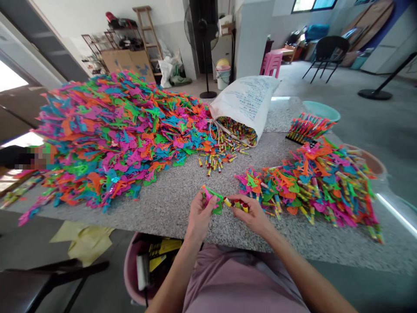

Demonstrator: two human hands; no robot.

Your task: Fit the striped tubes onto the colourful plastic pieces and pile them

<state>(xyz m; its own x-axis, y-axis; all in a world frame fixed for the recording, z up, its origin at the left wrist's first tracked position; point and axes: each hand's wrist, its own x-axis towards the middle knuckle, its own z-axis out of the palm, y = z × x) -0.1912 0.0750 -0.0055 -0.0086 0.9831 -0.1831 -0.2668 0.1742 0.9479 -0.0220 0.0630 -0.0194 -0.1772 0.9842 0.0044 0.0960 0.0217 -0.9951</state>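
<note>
My left hand pinches a few flat plastic pieces, green and pink, above the front of the stone-topped table. Close on its right, my right hand is closed around several short yellow tubes with dark red ends. One tube points toward the green piece; whether they touch I cannot tell. To the right lies a heap of plastic pieces with tubes attached. Loose tubes spill from a white sack beyond my hands.
A large pile of bright plastic pieces covers the table's left side. A rack of upright tubes stands at the right, near a teal basin. Below the front edge is a pink bin. Part of another person shows far left.
</note>
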